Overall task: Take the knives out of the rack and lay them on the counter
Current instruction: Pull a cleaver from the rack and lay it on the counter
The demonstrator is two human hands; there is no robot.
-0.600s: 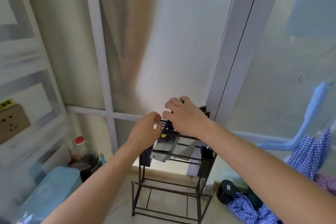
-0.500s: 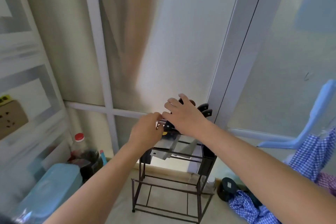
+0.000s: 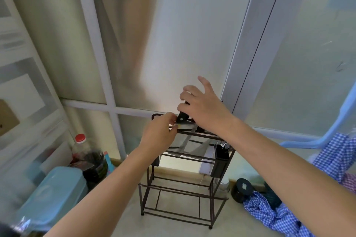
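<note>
A dark metal wire rack stands on the pale counter against the window. Knife blades hang down through its top slots. My right hand rests over the rack's top, some fingers curled around a black knife handle, the index and thumb lifted. My left hand is at the rack's top left, fingertips pinched near the base of that handle; whether it grips the knife or the rack I cannot tell.
A teal plastic tub and a red-capped bottle stand at the left. Blue checked cloth and a black round lid lie at the right. A black utensil cup hangs on the rack's right side. Blue plastic hanger far right.
My right hand has shifted up and right along the handles, opening its fingers. The left hand stays at the rack's top left. The knife handle shows higher above the rack.
</note>
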